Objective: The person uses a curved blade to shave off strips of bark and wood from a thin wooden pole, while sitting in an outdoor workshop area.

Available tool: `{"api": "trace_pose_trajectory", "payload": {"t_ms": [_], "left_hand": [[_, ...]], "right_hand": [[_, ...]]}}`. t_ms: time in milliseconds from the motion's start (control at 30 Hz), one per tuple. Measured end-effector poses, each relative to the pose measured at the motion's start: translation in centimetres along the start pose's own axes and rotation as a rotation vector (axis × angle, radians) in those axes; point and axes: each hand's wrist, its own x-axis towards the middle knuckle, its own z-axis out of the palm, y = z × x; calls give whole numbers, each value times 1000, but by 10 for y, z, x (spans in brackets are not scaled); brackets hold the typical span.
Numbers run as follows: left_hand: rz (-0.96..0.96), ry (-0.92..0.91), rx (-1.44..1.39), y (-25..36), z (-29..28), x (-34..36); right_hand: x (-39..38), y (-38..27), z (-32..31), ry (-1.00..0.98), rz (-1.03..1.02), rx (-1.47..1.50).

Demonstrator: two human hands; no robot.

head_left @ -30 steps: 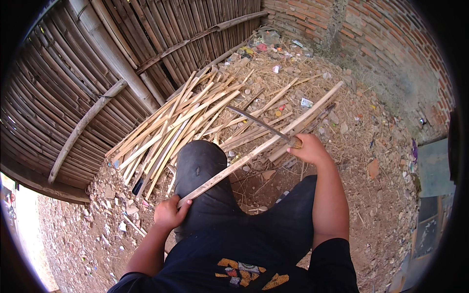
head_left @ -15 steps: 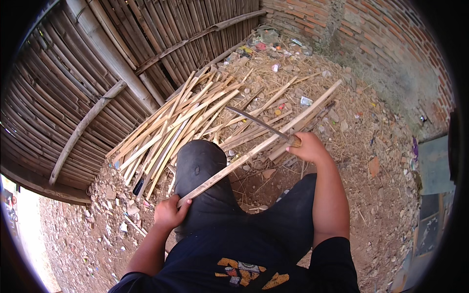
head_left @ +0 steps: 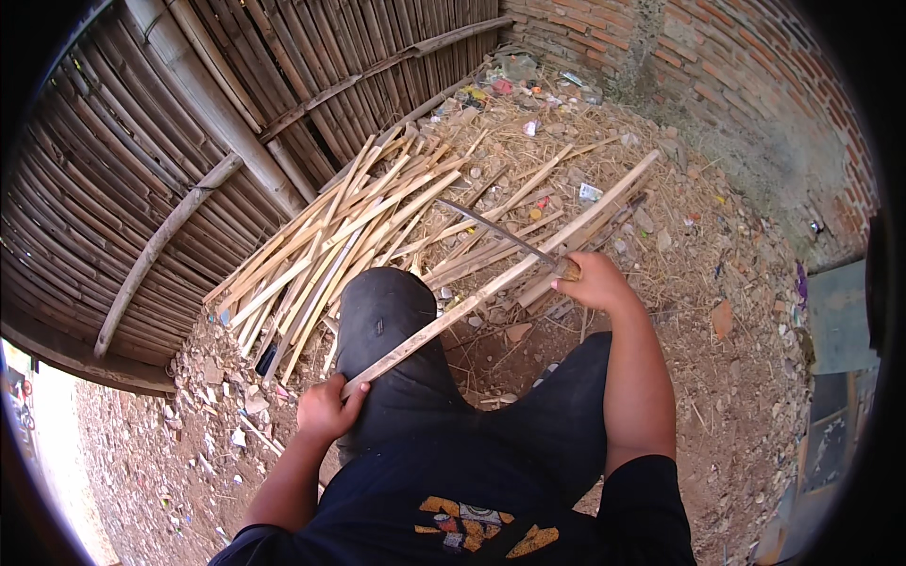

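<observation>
Your left hand [head_left: 326,407] grips the near end of the bamboo strip [head_left: 500,278], which runs far-right across your knee [head_left: 382,311]; your right hand [head_left: 596,281] clasps the knife [head_left: 500,233] against its middle.

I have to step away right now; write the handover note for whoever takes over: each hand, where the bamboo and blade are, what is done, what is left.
Left hand: closed on the near end of the long bamboo strip, which lies across the raised knee.
Right hand: closed on the handle of the long knife, its blade lying over the strip and pointing away to the left.
Pile of split bamboo slats lies ahead on the dirt, by the bamboo wall.
Done: many slats already piled.
Left: the held strip; how far it is worked cannot be told.
</observation>
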Motion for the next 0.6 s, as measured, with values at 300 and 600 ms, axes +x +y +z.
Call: {"api": "trace_pose_trajectory", "payload": {"t_ms": [300,600], "left_hand": [[8,-14,1,2,-3,2],[28,-30,3,-3,-6,3]], "right_hand": [[12,24,-1,135,95,95],[6,15,4,-44,-82,9]]}}
